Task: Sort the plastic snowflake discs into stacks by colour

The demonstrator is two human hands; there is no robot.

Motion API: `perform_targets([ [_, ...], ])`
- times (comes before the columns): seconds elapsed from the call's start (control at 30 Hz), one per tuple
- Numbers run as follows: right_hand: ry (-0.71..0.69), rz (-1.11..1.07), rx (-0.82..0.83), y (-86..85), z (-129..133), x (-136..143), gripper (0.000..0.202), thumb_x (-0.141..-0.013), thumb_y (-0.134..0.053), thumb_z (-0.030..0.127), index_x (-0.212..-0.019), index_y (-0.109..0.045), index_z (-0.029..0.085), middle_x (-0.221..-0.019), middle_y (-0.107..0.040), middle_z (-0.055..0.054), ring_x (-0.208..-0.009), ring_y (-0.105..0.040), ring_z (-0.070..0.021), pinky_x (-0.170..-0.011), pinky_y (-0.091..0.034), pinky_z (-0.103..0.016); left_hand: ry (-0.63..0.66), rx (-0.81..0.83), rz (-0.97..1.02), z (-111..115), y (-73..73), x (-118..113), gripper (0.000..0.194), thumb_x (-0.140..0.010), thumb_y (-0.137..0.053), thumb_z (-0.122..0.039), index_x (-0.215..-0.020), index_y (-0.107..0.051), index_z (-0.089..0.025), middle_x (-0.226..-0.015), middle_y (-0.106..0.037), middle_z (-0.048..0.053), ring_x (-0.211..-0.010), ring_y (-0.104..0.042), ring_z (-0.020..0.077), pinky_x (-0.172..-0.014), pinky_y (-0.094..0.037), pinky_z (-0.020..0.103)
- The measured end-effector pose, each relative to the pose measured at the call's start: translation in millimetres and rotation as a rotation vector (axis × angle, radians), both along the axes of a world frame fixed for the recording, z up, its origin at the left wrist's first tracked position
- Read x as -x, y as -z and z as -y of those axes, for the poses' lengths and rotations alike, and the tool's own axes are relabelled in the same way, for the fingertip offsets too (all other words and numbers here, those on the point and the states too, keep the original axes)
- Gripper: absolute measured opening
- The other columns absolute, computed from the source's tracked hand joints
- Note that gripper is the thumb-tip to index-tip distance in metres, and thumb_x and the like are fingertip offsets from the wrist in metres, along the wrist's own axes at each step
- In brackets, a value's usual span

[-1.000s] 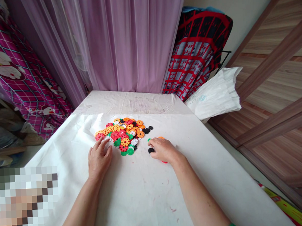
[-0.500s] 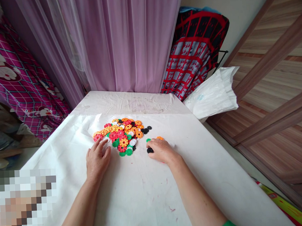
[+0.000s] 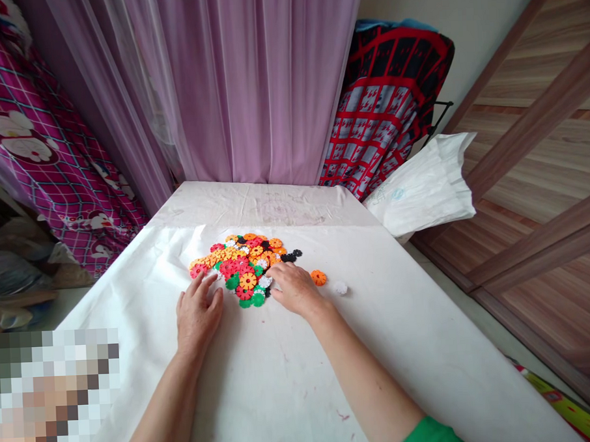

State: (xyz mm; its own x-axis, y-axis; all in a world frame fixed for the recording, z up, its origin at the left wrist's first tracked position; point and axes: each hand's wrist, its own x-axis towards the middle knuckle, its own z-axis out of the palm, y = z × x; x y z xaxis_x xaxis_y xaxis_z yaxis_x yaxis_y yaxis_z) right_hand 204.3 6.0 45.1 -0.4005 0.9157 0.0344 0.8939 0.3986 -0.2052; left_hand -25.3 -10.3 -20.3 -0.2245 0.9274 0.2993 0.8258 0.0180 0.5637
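Observation:
A heap of flower-shaped plastic discs [image 3: 247, 280] in red, orange, green, white and black lies on the white-covered table [image 3: 282, 378]. At the near left edge of the heap is my left hand [image 3: 200, 314], its fingers spread and nothing in them. My right hand [image 3: 298, 290] reaches to the heap's right side, with thumb and fingers apart beside white and black discs. Its fingertips are at the edge discs, and no held disc shows. Right of this hand lie a loose orange disc [image 3: 318, 277] and a loose white disc [image 3: 341, 288].
Purple curtains [image 3: 269, 85] hang behind the far table edge. A crumpled white bag [image 3: 420, 186] stands at the table's right side, near a red and black patterned cloth [image 3: 382, 106]. Wooden cabinet doors [image 3: 541, 164] are further right.
My right hand has moved left to the heap, and the black disc seen in it no longer shows. The orange and white discs are now uncovered. My left hand has stayed by the heap.

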Motion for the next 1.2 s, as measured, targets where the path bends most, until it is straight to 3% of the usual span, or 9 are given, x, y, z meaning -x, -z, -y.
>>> perform_targets([
  [0.4, -0.043, 0.022, 0.057, 6.5, -19.7, 20.9, 0.029, -0.084, -0.061, 0.022, -0.112, -0.066, 0.025, -0.117, -0.068, -0.004, -0.11, -0.06, -0.0193, -0.087, -0.045, -0.028, -0.008, 0.013, -0.01, 0.5, -2.7, -1.3, 0.039, -0.091, -0.043, -0.04, -0.12, -0.065, -0.028, -0.144, -0.056, 0.007, -0.124, -0.058, 0.0268, -0.113, -0.035, 0.05],
  [0.57, -0.036, 0.046, 0.046, 10.4, -22.8, 23.0, 0.022, -0.087, -0.055, 0.018, -0.101, -0.071, 0.022, -0.108, -0.072, -0.007, -0.103, -0.064, -0.0199, -0.084, -0.045, -0.028, -0.017, 0.012, 0.003, 0.5, -3.3, -1.9, 0.037, -0.09, -0.045, -0.04, -0.118, -0.067, -0.029, -0.143, -0.057, 0.006, -0.115, -0.063, 0.0269, -0.113, -0.035, 0.053],
  [0.73, -0.021, -0.063, 0.064, 9.9, -21.7, 15.8, 0.024, -0.093, -0.051, 0.021, -0.097, -0.075, 0.021, -0.107, -0.071, -0.007, -0.103, -0.064, -0.017, -0.089, -0.045, -0.025, -0.002, 0.006, 0.001, 0.5, -1.9, -0.4, 0.037, -0.091, -0.044, -0.039, -0.119, -0.067, -0.029, -0.144, -0.057, 0.006, -0.119, -0.06, 0.0267, -0.113, -0.034, 0.052],
  [0.83, 0.128, -0.227, 0.074, 7.0, -20.2, -6.4, 0.025, -0.094, -0.051, 0.024, -0.102, -0.074, 0.022, -0.111, -0.069, -0.007, -0.102, -0.064, -0.0153, -0.091, -0.045, -0.024, -0.006, 0.0, -0.002, 0.2, -0.5, 0.1, 0.037, -0.09, -0.045, -0.04, -0.119, -0.067, -0.03, -0.143, -0.057, 0.005, -0.116, -0.062, 0.0255, -0.112, -0.036, 0.05],
  [0.93, 0.279, -0.42, 0.049, 7.0, -15.7, -51.8, 0.027, -0.093, -0.048, 0.025, -0.106, -0.072, 0.023, -0.112, -0.069, -0.006, -0.104, -0.064, -0.0163, -0.094, -0.046, -0.028, -0.012, 0.003, -0.007, -0.1, -0.2, -0.4, 0.037, -0.09, -0.045, -0.04, -0.119, -0.067, -0.03, -0.143, -0.057, 0.005, -0.113, -0.063, 0.0255, -0.113, -0.035, 0.051],
  [1.03, 0.487, -0.73, 0.063, 11.4, -5.5, -107.5, 0.03, -0.085, -0.052, 0.031, -0.109, -0.067, 0.022, -0.097, -0.071, -0.003, -0.086, -0.066, -0.0166, -0.077, -0.053, -0.029, -0.01, 0.012, -0.013, -0.1, -1.8, -1.0, 0.038, -0.091, -0.044, -0.041, -0.119, -0.066, -0.029, -0.144, -0.056, 0.006, -0.112, -0.064, 0.0258, -0.113, -0.034, 0.053],
  [1.13, 0.7, -0.995, 0.071, 18.6, 8.5, -147.1, 0.03, -0.071, -0.064, 0.041, -0.09, -0.066, 0.018, -0.078, -0.068, -0.003, -0.069, -0.063, -0.0156, -0.061, -0.051, -0.026, 0.004, 0.021, -0.016, 0.0, -3.5, -0.5, 0.04, -0.091, -0.043, -0.042, -0.12, -0.067, -0.027, -0.145, -0.056, 0.008, -0.11, -0.064, 0.0266, -0.111, -0.036, 0.054],
  [1.2, 0.764, -1.097, 0.099, 24.2, 16.7, -157.1, 0.031, -0.062, -0.07, 0.044, -0.078, -0.065, 0.018, -0.07, -0.066, -0.002, -0.064, -0.06, -0.0143, -0.058, -0.05, -0.025, 0.01, 0.012, -0.015, -0.2, -3.4, 0.5, 0.039, -0.09, -0.044, -0.041, -0.119, -0.067, -0.028, -0.144, -0.056, 0.008, -0.108, -0.065, 0.0267, -0.11, -0.037, 0.054],
])
